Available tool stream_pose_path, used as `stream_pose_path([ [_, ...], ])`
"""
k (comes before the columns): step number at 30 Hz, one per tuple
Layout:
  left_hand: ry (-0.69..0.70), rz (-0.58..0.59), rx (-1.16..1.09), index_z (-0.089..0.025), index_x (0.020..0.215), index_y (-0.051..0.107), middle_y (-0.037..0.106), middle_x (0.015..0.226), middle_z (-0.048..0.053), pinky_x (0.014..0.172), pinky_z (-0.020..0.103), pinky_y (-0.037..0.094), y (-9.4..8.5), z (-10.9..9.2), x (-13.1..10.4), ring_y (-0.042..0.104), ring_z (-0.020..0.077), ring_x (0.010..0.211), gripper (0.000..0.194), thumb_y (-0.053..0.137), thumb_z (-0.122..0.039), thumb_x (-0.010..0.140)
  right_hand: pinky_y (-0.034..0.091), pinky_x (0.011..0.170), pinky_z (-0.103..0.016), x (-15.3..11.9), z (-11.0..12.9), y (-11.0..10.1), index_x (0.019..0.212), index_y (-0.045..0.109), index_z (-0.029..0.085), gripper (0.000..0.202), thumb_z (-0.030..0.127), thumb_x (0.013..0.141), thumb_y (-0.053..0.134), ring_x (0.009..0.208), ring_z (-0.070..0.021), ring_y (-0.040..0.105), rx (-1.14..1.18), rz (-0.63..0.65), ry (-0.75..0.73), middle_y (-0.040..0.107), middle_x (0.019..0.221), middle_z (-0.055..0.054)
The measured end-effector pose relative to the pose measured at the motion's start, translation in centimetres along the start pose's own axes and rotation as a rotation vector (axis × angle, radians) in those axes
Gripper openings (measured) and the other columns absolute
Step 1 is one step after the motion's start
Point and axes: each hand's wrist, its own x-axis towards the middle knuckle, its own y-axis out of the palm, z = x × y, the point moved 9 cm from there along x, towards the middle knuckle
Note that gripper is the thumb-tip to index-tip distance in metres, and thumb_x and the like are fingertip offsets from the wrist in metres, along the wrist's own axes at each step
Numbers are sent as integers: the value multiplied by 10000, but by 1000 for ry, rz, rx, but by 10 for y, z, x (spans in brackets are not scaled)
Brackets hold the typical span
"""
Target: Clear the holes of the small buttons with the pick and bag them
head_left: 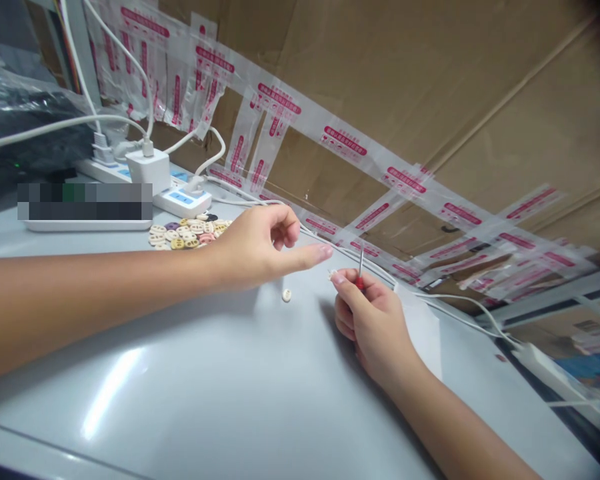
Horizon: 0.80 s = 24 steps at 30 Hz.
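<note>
Right hand (373,307) has a pretty dainty pinch going: thumb and index closed on some tiny pale bit (331,274), too small for me to make out, with a red tool (360,283) tucked among the fingers, metal shaft poking up. That's all out over the desk (190,373), towards its back edge, by the cardboard (380,80). Left hand (260,247) is loose, thumb stuck out well clear of the curled fingers, and I can't see anything in it, though the inside of the curl is partly hidden.

Just below that hand there's one loose cream button (287,295) on the bare desktop, and a pile of buttons (185,235) sits near the back edge on the left side, beside the power strip (183,199).

Handling-wise, I'd guess these weigh basically nothing, hard and stiff, and a bit skittery on that smooth top. Rim between thumb and fingertip is where I'd grab a button. The pale bit looks flimsy, so light pressure. The tool's probably happiest held by its red part.
</note>
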Motion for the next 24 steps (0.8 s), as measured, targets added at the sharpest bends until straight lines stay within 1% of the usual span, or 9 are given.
stream_pose_path([
  [3,-3,-78,29,-212,625,286,301,564,-73,488,249,228,-7,-7,-2,267,67,519,533,722,-500,725,186,345,-152,-1,0,-1,795,533,210,328,438,762,765,377,-34,224,2,-10,3,313,481,116],
  [5,-23,-74,37,-214,592,202,204,536,-78,469,248,161,-5,-9,-3,184,54,494,594,719,-476,725,185,346,-151,-1,0,-1,794,533,209,324,436,762,763,379,-33,225,1,-11,7,317,482,115],
  [9,-52,151,71,-209,530,173,159,496,-71,452,251,143,22,-5,-6,152,47,463,510,610,-296,779,182,346,-150,-1,0,-2,799,536,211,323,434,751,764,375,-34,225,3,-16,6,321,466,116],
  [13,42,305,193,-204,534,175,145,497,-68,459,264,170,37,1,-10,150,68,476,457,549,-255,793,182,343,-151,0,0,-2,798,530,214,330,436,746,768,367,-34,223,8,-20,-2,314,452,120],
  [15,109,371,301,-195,538,236,211,483,-69,473,264,199,40,3,-12,200,74,468,424,556,-274,804,179,342,-151,0,0,-3,800,531,214,328,436,748,768,366,-34,221,10,-22,-1,311,450,121],
  [17,207,448,410,-186,579,381,389,520,-58,508,259,249,43,0,-14,334,87,499,323,578,-293,810,178,342,-150,1,-1,-3,799,530,216,327,432,748,770,366,-33,221,14,-25,0,310,453,121],
  [19,280,526,481,-191,703,532,570,666,-30,562,255,303,46,-3,-18,479,114,610,173,597,-303,818,179,342,-149,1,-1,-4,798,528,216,330,431,746,773,367,-33,223,19,-27,-1,311,461,121],
  [20,292,561,503,-196,768,576,616,741,-15,590,254,327,47,-3,-19,522,128,669,122,605,-301,820,180,342,-149,1,-1,-4,797,527,217,333,432,744,775,367,-32,225,20,-30,-2,311,463,121],
  [24,293,621,549,-194,837,645,656,814,14,671,258,386,50,-1,-21,577,151,757,85,594,-263,840,178,338,-150,1,-1,-5,795,522,217,340,437,741,777,366,-33,225,17,-39,-3,304,465,122],
])
